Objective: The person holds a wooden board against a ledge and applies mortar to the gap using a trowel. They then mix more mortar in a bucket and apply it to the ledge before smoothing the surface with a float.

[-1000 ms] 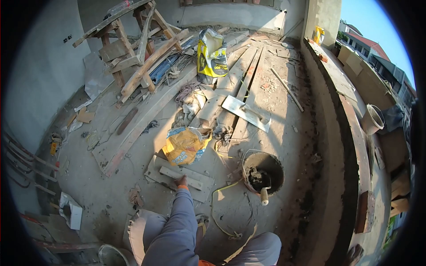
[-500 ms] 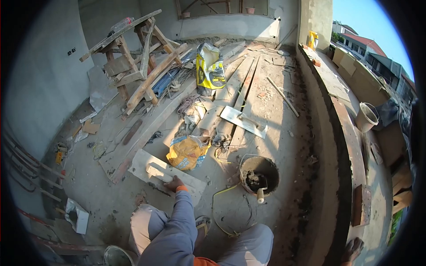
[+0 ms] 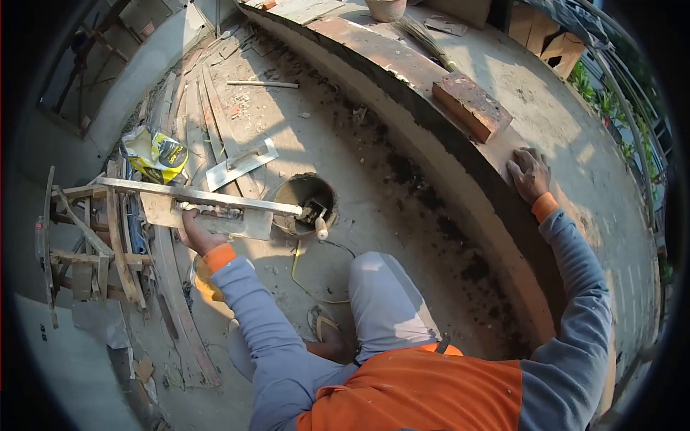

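My left hand [image 3: 198,233] is closed on the handle of a flat wooden float board [image 3: 255,224], raised at the left of the bucket. A long pale bar [image 3: 201,194] runs along the board's far side; whether it is joined to it, I cannot tell. My right hand [image 3: 530,174] rests on top of the low wall [image 3: 424,65], fingers apart and holding nothing, beside a reddish brick [image 3: 471,106]. Under the bar's right end stands a mortar bucket [image 3: 309,194] with a trowel [image 3: 321,226] in it. A metal float [image 3: 241,164] lies on planks behind.
At the left are a wooden trestle [image 3: 86,248] and long planks [image 3: 169,287]. A yellow and black bag [image 3: 154,154] stands behind the board, and a yellow bag [image 3: 208,280] is partly under my left arm. A brush [image 3: 424,39] and pot [image 3: 386,8] sit on the wall.
The view has swung right toward the wall. My left hand has lifted the float board off the floor. My right hand, at the frame's edge before, now shows fully on the wall top.
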